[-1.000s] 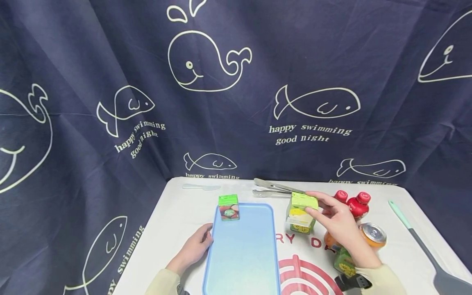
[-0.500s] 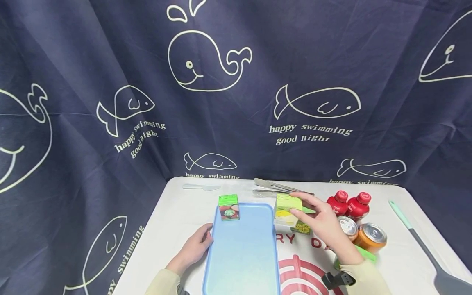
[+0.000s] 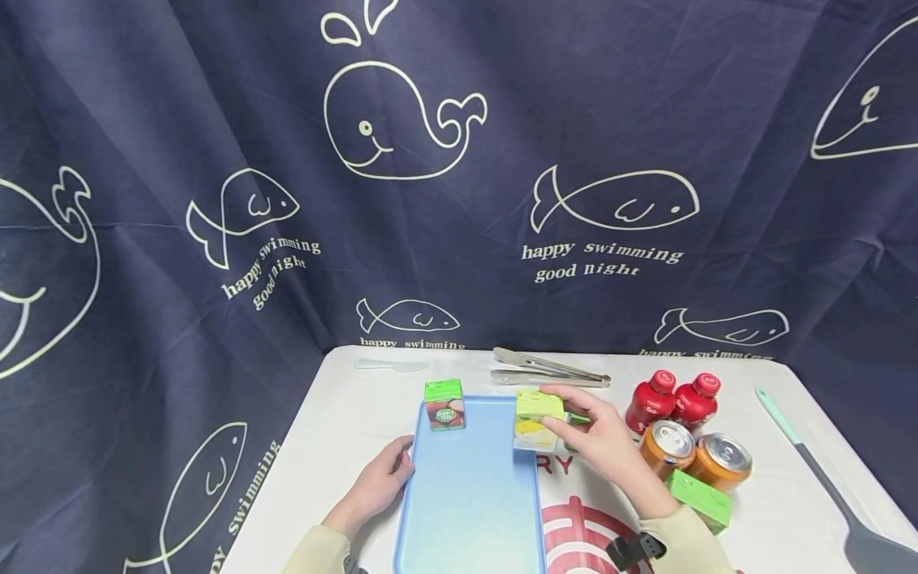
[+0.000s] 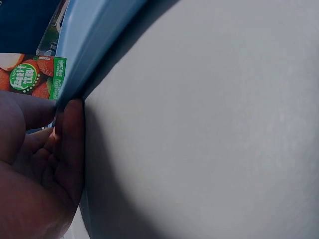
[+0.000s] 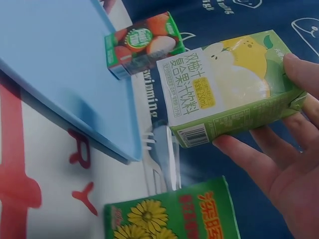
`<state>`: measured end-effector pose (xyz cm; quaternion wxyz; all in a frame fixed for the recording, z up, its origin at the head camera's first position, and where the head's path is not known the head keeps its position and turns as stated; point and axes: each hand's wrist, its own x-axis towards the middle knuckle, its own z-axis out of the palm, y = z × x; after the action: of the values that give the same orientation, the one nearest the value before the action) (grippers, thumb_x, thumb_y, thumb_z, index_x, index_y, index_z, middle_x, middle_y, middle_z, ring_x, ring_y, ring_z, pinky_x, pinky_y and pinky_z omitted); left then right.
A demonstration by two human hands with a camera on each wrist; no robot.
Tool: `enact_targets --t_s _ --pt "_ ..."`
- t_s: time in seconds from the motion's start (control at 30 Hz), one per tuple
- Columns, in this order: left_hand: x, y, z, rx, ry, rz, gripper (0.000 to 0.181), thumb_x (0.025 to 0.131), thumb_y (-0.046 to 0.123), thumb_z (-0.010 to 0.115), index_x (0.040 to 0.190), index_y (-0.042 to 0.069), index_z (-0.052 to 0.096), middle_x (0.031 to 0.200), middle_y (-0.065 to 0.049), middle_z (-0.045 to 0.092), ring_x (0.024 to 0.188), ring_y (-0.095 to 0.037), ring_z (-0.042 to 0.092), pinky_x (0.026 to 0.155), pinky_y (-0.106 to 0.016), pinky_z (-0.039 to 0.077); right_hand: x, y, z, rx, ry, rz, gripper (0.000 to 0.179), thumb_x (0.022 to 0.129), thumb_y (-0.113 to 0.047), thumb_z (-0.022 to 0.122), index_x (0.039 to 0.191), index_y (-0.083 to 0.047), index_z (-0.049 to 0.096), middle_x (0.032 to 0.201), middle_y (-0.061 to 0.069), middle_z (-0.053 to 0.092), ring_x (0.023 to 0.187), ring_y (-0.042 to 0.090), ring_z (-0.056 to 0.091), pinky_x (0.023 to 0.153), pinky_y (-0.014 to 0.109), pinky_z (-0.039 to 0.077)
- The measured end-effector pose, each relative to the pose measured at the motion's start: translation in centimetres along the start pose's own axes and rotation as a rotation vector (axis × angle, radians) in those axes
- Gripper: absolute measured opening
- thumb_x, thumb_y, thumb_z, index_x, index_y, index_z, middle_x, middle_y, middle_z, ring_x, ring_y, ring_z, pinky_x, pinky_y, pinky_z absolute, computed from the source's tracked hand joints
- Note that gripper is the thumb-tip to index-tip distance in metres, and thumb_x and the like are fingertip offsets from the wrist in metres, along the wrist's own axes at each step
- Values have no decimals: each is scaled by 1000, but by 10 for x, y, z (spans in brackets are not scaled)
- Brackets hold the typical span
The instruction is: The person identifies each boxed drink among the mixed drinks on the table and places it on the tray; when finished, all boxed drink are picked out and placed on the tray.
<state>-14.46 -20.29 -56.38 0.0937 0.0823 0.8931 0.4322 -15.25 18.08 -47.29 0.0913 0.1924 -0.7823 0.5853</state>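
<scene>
Yellow-green juice carton (image 5: 239, 79) pinched in the right hand (image 3: 598, 438), left of its palm, near the far right corner of the blue tray (image 3: 466, 494); left hand (image 3: 376, 482) grips the tray's left edge.

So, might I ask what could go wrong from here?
The yellow-green boxy carton in the right hand, close to the rectangular blue tray, might catch its raised rim. That hand could knock the boxy green carton with yellow flowers beside the tray. If the left hand, at the tray's edge, shifts it, the boxy red-and-green carton at the far left corner might topple.
</scene>
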Motion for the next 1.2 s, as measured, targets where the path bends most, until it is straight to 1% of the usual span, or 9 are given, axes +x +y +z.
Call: enact_targets --t_s 0.2,0.37,0.57,0.77,0.83,0.93,1.03,1.13,1.2 --pt "0 1 0 -5 -4 4 47 111 19 51 154 0 45 149 -27 53 134 -48 53 110 -63 45 0 5 15 76 -20 2 45 89 -3 83 132 -3 68 121 14 73 105 11 72 79 30 65" --pt "1 1 1 -8 -2 7 48 112 20 50 154 -1 44 150 -27 52 135 -48 52 110 -63 46 0 10 24 117 -38 11 45 90 -2 82 132 1 67 125 16 72 109 11 71 81 31 65" --pt "0 1 0 -12 -2 9 47 112 20 50 154 0 44 149 -27 52 135 -48 52 109 -63 46 -1 15 35 76 -44 27 44 90 -8 83 132 -6 69 128 9 71 113 14 69 88 31 63" --pt "1 0 0 -11 0 10 47 112 20 50 154 -1 45 149 -27 53 135 -49 52 108 -62 47 -3 21 48 133 -71 73 41 94 -9 80 133 -9 69 127 11 70 115 15 67 89 30 62" --pt "1 -1 1 -13 0 4 47 112 20 50 154 0 45 149 -27 53 135 -48 52 109 -62 47 -4 24 52 134 -72 61 40 94 -7 80 133 -9 69 128 12 69 116 16 66 91 30 61" --pt "1 -2 1 -17 0 1 47 112 21 51 154 0 45 149 -27 53 135 -48 52 108 -62 48 -4 29 60 111 -70 22 40 93 -7 80 132 -8 69 129 12 69 117 19 66 96 35 60" --pt "1 -3 1 -17 2 0 47 111 20 51 154 0 45 149 -27 53 134 -48 53 108 -62 48 -4 32 68 99 -82 18 39 94 -10 80 132 -10 70 130 9 70 119 23 66 100 39 58" --pt "1 -2 0 -16 2 2 47 111 20 52 154 1 46 148 -27 53 133 -48 54 106 -61 50 -3 32 76 123 -111 52 39 95 -12 79 133 -10 69 130 8 69 120 26 65 100 39 58" --pt "0 -1 0 -16 -3 5 47 111 20 51 154 1 45 148 -27 53 132 -48 55 103 -59 53 -3 32 82 143 -130 77 40 96 -13 79 134 -10 68 130 9 69 122 29 64 100 34 58"
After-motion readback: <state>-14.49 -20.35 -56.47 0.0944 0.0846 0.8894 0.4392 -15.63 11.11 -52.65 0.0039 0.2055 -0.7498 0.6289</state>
